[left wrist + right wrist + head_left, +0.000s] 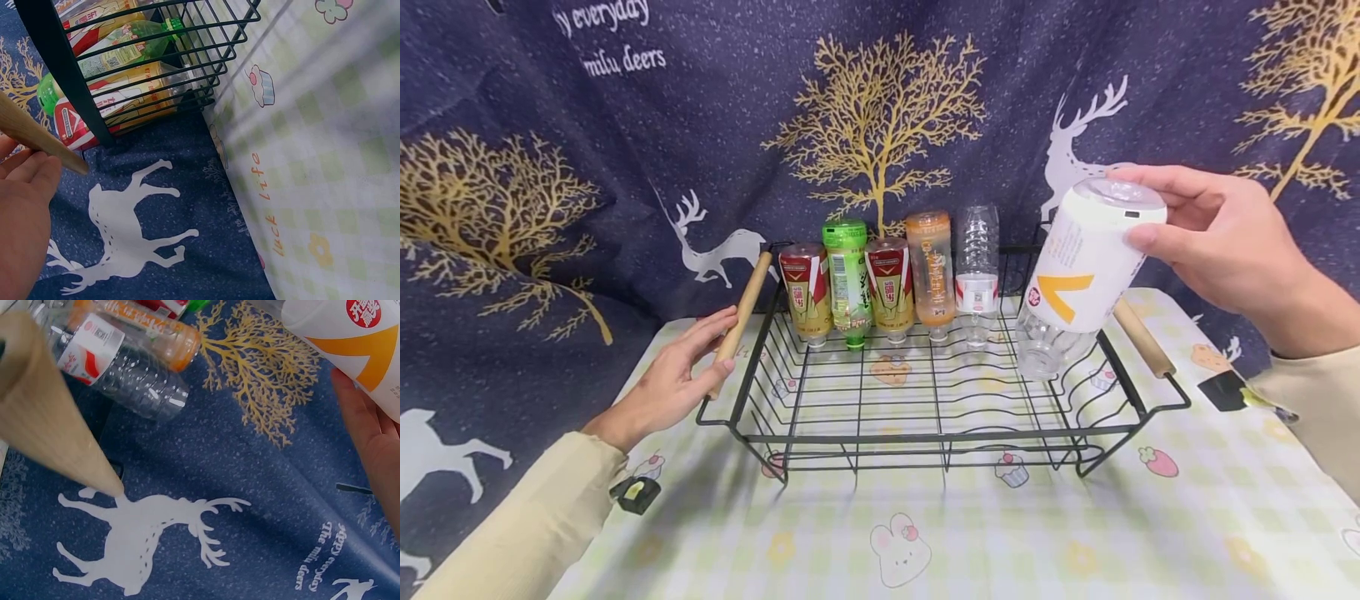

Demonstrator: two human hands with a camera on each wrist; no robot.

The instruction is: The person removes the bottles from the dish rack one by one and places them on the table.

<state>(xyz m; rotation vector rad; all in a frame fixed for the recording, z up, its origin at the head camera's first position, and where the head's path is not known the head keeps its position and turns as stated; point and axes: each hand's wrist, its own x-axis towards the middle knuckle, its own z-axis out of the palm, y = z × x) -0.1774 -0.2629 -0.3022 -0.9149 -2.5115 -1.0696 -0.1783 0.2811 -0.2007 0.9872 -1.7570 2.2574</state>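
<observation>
My right hand (1232, 237) holds an upside-down plastic bottle (1075, 258) with a white label and an orange V shape. Thumb and fingers pinch it near its base, with its clear neck end low over the right part of a black wire rack (917, 436). In the right wrist view the bottle (353, 337) is partly cut off. At the rack's left side, my left hand (670, 379) holds the wooden handle (741, 325), thumb and fingers at either side of it. The left wrist view shows those fingers against the handle (44, 140).
Along the rack's back stand several upside-down bottles: two red-and-gold ones (806, 292), a green one (847, 279), an orange-capped-looking one (931, 271) and a clear one (977, 275). Another wooden handle (1142, 337) sits at the right. A patterned tablecloth (820, 533) lies beneath; dark printed cloth (715, 150) hangs behind.
</observation>
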